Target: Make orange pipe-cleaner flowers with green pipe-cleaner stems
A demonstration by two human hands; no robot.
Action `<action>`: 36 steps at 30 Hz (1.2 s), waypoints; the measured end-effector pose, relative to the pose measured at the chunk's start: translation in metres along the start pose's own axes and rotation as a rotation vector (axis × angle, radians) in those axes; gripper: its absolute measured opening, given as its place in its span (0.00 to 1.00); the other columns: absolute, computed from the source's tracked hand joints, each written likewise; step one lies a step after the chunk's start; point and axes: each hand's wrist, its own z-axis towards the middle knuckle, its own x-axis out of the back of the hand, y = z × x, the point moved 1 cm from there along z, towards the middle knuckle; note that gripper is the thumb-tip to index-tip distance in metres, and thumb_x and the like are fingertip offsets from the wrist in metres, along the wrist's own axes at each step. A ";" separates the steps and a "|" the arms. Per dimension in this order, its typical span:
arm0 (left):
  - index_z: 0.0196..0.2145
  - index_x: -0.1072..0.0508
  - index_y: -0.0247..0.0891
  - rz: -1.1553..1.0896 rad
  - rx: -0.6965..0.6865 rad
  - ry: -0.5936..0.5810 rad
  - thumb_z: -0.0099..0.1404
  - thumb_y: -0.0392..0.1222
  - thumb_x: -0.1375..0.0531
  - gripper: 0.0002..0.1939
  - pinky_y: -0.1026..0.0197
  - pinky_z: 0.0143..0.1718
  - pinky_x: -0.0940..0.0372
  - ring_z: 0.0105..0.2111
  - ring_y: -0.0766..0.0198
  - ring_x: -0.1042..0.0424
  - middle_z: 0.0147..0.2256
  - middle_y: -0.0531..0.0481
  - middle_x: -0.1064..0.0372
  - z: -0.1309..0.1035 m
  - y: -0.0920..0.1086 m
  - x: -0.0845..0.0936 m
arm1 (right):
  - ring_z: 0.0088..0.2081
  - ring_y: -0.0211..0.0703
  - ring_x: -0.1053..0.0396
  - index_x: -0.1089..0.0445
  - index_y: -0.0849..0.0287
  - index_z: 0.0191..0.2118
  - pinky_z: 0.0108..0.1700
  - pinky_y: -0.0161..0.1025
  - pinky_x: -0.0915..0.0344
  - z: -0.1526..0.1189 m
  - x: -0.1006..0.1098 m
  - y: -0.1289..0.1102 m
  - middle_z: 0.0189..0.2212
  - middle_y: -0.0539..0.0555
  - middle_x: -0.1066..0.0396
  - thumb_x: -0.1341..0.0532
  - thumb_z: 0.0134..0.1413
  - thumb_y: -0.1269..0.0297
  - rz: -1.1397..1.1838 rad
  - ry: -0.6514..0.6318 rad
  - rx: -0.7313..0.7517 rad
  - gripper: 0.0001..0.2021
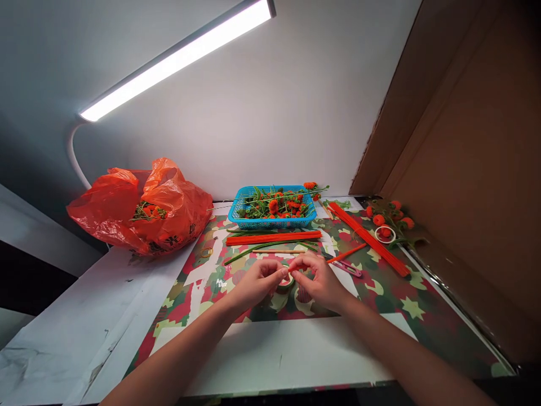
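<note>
Both hands meet over the middle of the camouflage-patterned mat. My left hand (260,282) pinches the near end of an orange pipe cleaner (349,252) between thumb and fingertips. Right beside it, my right hand (316,279) is closed on the same stem, whose free length runs out to the right behind the knuckles. Below the fingertips lies a roll of green tape (286,286), partly covered by the hands. A pink-handled cutter (350,269) rests just right of my right hand. Past the hands lies a bundle of orange pipe cleaners (274,238) with green stems (249,254) around it.
A blue basket (273,223) of orange flowers on green stems stands at the back. To the left sits a red plastic bag (181,208) with more flowers. A longer orange bundle (372,239), loose flowers (379,220) and a white ring (385,234) lie right, near a cardboard panel (465,141).
</note>
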 end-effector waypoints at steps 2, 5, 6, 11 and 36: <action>0.22 0.34 0.34 0.014 -0.006 0.006 0.57 0.60 0.41 0.24 0.68 0.18 0.56 0.17 0.73 0.49 0.16 0.58 0.46 0.000 0.000 0.000 | 0.39 0.44 0.32 0.29 0.56 0.32 0.45 0.43 0.43 0.000 0.000 0.000 0.32 0.51 0.27 0.41 0.53 0.70 0.004 -0.003 -0.008 0.04; 0.23 0.34 0.34 -0.002 0.011 -0.016 0.57 0.60 0.40 0.24 0.68 0.18 0.56 0.17 0.73 0.49 0.16 0.58 0.45 0.001 -0.002 0.000 | 0.38 0.44 0.32 0.29 0.56 0.31 0.46 0.44 0.44 0.000 -0.001 0.001 0.31 0.51 0.28 0.41 0.53 0.71 -0.018 -0.003 0.001 0.05; 0.22 0.34 0.34 -0.020 0.018 -0.032 0.57 0.60 0.40 0.23 0.68 0.18 0.55 0.17 0.73 0.49 0.16 0.58 0.45 0.001 -0.002 0.000 | 0.38 0.44 0.33 0.30 0.56 0.30 0.46 0.45 0.44 0.000 -0.001 0.001 0.31 0.51 0.28 0.42 0.53 0.71 -0.027 -0.003 0.010 0.05; 0.21 0.35 0.35 -0.115 0.039 -0.067 0.55 0.59 0.39 0.23 0.68 0.18 0.53 0.17 0.73 0.48 0.16 0.58 0.45 0.003 -0.005 0.001 | 0.40 0.45 0.33 0.30 0.56 0.30 0.48 0.46 0.47 0.000 0.000 0.001 0.32 0.51 0.27 0.42 0.55 0.69 -0.050 0.010 0.057 0.05; 0.20 0.38 0.35 0.046 -0.027 0.020 0.57 0.61 0.41 0.25 0.69 0.16 0.56 0.16 0.74 0.51 0.16 0.58 0.47 -0.001 0.003 -0.002 | 0.40 0.45 0.32 0.28 0.56 0.31 0.45 0.44 0.40 0.001 0.003 -0.003 0.32 0.52 0.26 0.41 0.53 0.70 0.023 -0.030 -0.015 0.04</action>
